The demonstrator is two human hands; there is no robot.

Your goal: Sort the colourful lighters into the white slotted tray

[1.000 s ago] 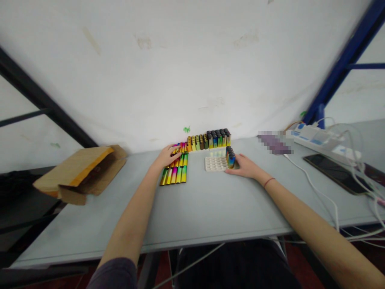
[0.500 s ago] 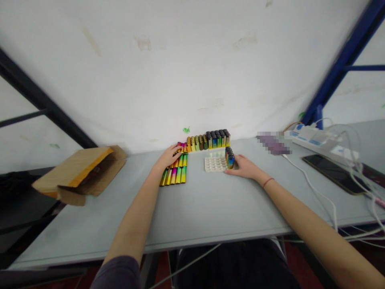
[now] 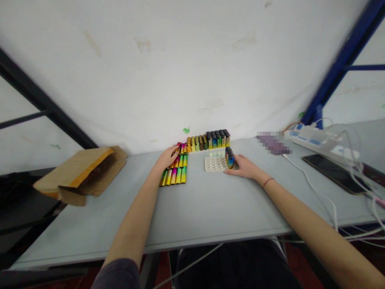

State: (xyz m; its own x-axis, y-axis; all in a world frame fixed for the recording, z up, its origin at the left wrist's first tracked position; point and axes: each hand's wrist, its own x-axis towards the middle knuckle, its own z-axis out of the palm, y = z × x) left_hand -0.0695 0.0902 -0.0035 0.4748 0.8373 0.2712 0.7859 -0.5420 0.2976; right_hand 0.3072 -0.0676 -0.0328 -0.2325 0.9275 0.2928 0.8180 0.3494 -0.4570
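Note:
Shiny rainbow-coloured tubes [image 3: 173, 176] lie side by side in rows at the middle left. My left hand [image 3: 166, 158] is over the far left part of these rows, fingers closed around a reddish tube [image 3: 179, 146] at the far end; the fingertips are partly hidden. A white tray with round holes [image 3: 215, 164] sits to the right of the rows. Several dark-topped blue and gold tubes [image 3: 230, 157] stand upright at its right end. My right hand [image 3: 243, 166] grips that end of the tray, thumb at the near corner.
Against the wall stand more upright tubes, yellow-topped [image 3: 197, 143] and black-topped [image 3: 218, 139]. An opened cardboard box [image 3: 81, 170] is at the left. To the right are a dark phone [image 3: 333, 173], a white power strip [image 3: 321, 140] and loose white cables [image 3: 313, 182].
My left hand has shifted slightly left, and more of the reddish tubes at the far end shows. My right hand and the tray have stayed in place.

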